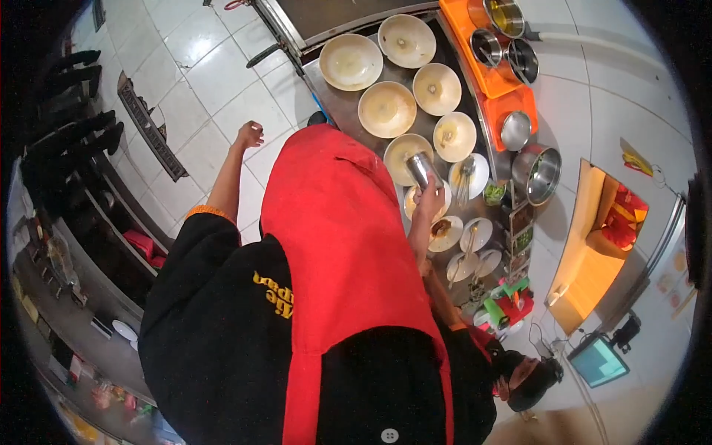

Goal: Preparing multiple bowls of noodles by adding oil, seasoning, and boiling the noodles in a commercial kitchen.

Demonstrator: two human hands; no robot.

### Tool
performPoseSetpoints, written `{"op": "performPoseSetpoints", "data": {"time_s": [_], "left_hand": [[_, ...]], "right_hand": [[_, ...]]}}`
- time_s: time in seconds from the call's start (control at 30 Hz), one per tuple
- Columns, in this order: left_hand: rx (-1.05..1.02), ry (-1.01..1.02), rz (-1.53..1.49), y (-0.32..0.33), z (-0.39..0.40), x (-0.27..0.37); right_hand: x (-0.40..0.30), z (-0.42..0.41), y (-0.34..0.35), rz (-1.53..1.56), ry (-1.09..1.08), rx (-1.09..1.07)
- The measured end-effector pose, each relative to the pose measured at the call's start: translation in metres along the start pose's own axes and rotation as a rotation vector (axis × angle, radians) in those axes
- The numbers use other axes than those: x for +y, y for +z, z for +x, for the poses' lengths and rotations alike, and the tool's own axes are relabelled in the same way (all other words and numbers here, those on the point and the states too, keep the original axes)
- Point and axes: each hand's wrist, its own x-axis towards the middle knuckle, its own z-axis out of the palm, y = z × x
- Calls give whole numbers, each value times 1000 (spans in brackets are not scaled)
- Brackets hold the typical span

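Note:
My right hand (pixel 429 193) grips a shiny metal cup (pixel 424 168), which is tilted over a cream bowl (pixel 397 161) on the metal counter. Another bowl (pixel 411 203) sits partly hidden under that hand. Farther along stand several similar bowls (pixel 387 109), with a little pale liquid or seasoning in the bottom. Beside the cup, a white bowl (pixel 477 177) holds a wire whisk (pixel 463 186). My left hand (pixel 250 134) hangs out to the side above the tiled floor, fingers loosely bent, nothing seen in it.
Metal pots (pixel 503 16) stand on an orange tray (pixel 473 61) along the counter's far side. Small bowls with spoons (pixel 470 245) and a dark sauce bowl (pixel 442 228) lie nearer. A co-worker (pixel 523 378) stands close on the right, an arm (pixel 442 295) reaching towards the counter.

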Motion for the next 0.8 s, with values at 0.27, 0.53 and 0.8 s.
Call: {"op": "performPoseSetpoints", "data": {"time_s": [0.27,0.53,0.8], "left_hand": [[-7,-118,145,10,-14,-34],[-12,11,21,18,-24,-19],[23,-65,-138,16,-27,-75]], "right_hand": [[-95,-6,73,403,-8,-250],[-74,17,127,-195,-222,-268],[-67,8,125,-114,-145,-342]]}}
